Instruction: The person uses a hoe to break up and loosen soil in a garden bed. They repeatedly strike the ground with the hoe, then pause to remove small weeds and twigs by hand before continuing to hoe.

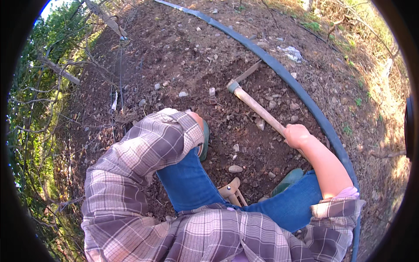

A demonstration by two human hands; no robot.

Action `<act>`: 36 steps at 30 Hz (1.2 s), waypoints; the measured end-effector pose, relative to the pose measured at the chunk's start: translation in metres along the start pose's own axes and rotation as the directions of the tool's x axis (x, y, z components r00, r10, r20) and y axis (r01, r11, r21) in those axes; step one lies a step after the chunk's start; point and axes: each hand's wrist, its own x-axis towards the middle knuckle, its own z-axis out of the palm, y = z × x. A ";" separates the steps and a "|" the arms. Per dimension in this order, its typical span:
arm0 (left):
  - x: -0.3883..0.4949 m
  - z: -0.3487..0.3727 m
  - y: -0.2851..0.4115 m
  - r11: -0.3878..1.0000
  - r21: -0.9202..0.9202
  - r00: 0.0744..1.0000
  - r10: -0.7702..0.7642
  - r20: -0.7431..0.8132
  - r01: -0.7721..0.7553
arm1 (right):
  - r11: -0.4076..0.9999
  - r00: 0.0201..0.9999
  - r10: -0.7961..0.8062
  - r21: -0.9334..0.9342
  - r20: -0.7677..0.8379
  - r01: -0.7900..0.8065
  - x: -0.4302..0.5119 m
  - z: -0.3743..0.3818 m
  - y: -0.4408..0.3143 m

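Note:
My right hand (296, 136) grips the wooden handle of a hoe (258, 109) partway along its length. The hoe's flat metal blade (249, 70) rests low against the soil, its far edge close to a dark hose (275, 64). Most of my left hand (196, 118) is hidden by the plaid sleeve (157, 140); a part of it shows above my left knee, and its fingers cannot be made out. Between my legs, in blue jeans (193, 183), part of a wooden stool (229, 190) is visible. Green shoes (288, 181) stand on the soil.
Loose brown soil with scattered stones (235, 169) lies before me. The hose curves along my right side. Crumpled clear plastic (291, 53) lies beyond it. Bare branches and leafy shrubs (36, 108) crowd the left, near wooden posts (62, 70). Dry grass (383, 88) borders the right.

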 end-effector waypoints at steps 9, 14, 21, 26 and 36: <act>-0.018 0.028 0.115 0.687 -0.517 0.854 0.473 -0.215 -0.511 | 0.997 0.974 -0.079 0.041 0.213 0.072 0.018 0.052 0.017; 0.007 0.040 0.158 0.604 -0.590 0.843 0.425 -0.330 -0.536 | 0.999 0.962 0.023 -0.036 0.272 -0.014 0.018 0.087 0.051; 0.026 0.063 0.160 0.676 -0.554 0.866 0.285 -0.411 -0.486 | 0.991 0.954 0.113 0.039 0.278 -0.129 0.022 0.156 0.073; 0.034 0.076 0.168 0.625 -0.602 0.862 0.276 -0.426 -0.497 | 0.987 0.942 0.152 0.002 0.298 -0.159 0.033 0.161 0.082; 0.028 0.075 0.190 0.628 -0.591 0.854 0.271 -0.444 -0.506 | 0.917 0.865 0.308 0.119 0.396 -0.381 0.049 0.181 0.083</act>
